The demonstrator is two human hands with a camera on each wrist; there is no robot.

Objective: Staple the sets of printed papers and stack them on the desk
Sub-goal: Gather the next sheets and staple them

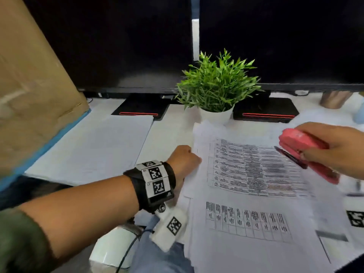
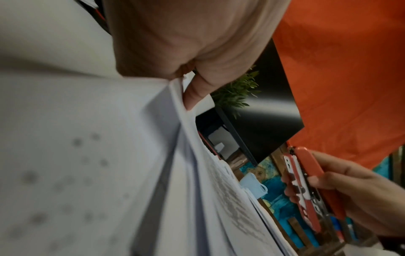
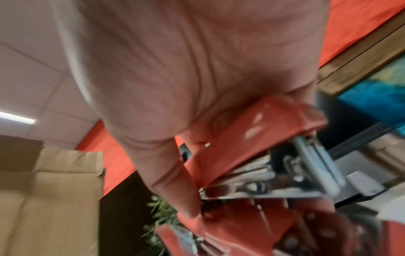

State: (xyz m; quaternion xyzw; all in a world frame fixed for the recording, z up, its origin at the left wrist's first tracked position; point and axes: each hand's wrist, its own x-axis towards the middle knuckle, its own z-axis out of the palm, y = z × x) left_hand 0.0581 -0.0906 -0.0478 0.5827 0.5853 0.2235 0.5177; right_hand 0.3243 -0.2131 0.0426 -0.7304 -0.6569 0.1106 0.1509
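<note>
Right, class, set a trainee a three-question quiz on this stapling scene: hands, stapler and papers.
1. True or false: the stapler lies on the desk.
2. Which hand pinches the edge of the printed papers? A) left hand B) right hand
3. Fill in: behind the papers stands a potted ____.

Key: 1 false, the right hand holds it above the papers; 2 A; 3 plant.

Head view: high, facing down over tabletop [image 1: 173, 133]. Wrist views: tight, looking along palms. All three share potted plant [image 1: 216, 83].
</note>
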